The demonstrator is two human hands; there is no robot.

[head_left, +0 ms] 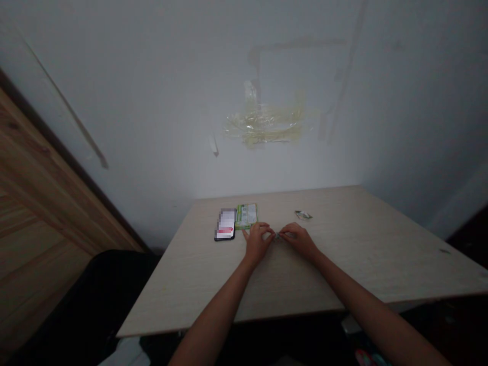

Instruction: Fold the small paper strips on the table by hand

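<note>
Both hands meet over the middle of the table (206, 284). My left hand (259, 241) is closed in a pinch, its fingertips on a small greyish piece (277, 236) too tiny to name. From the other side my right hand (299, 239) pinches at the same piece, thumb and forefinger together. Just beyond my left hand lies a flat green and white printed packet (247, 215). A phone (225, 224) with its screen lit rests to the left of that packet, partly touching or very close to it.
A small crumpled wrapper or scrap (303, 215) lies beyond my right hand. Near the table's right edge is a small dark scrap (444, 251). A wall with peeling tape (267, 124) rises behind the table. On the left stand a black chair (114, 284) and wooden panelling (34, 244).
</note>
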